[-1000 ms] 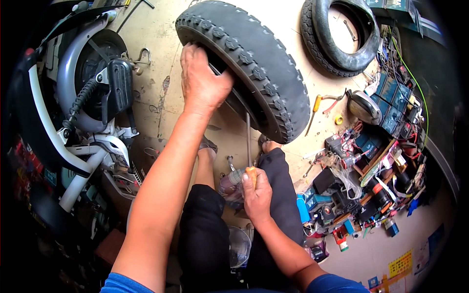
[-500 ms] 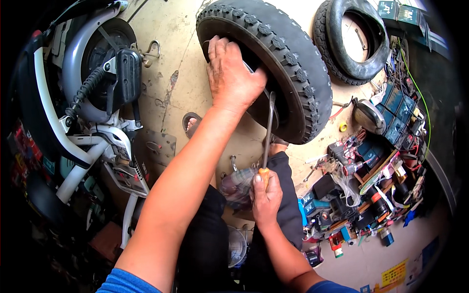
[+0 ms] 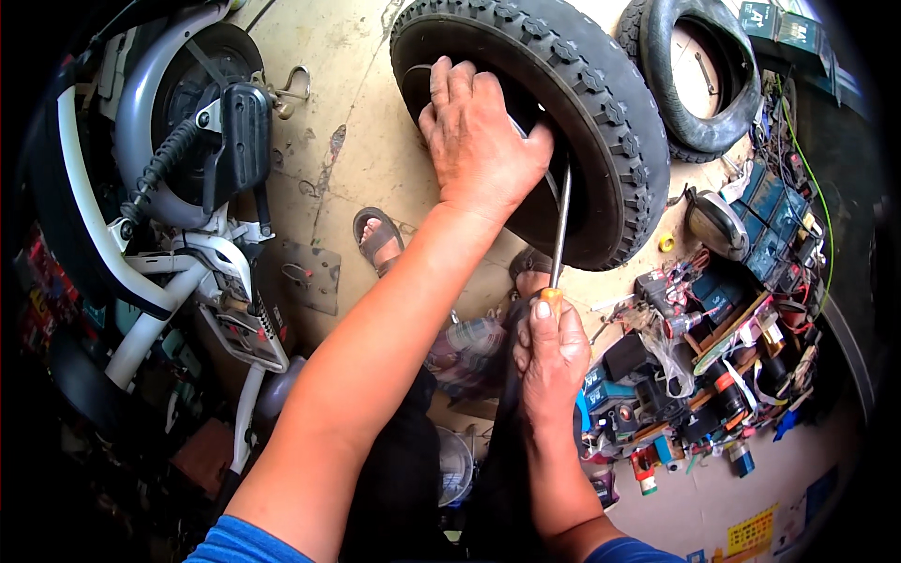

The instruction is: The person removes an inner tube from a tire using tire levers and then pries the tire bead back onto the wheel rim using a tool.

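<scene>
A black knobby tyre stands tilted in front of me, with a dark round piece that looks like a rim showing in its middle. My left hand grips the tyre's inner edge, fingers bent over it and thumb spread to the right; what the fingertips touch is hidden. My right hand is wrapped round the orange handle of a long screwdriver. The steel shaft points away from me, and its tip goes inside the tyre, just right of my left thumb.
A motor scooter with a black shock absorber fills the left side. Another tyre with an inner tube lies at the far right. Batteries, tools and loose parts crowd the right. A sandalled foot rests on the floor near the tyre.
Both hands and the tyre have shifted right in the view. The screwdriver has moved forward, and its tip, in plain sight before, is now within the tyre.
</scene>
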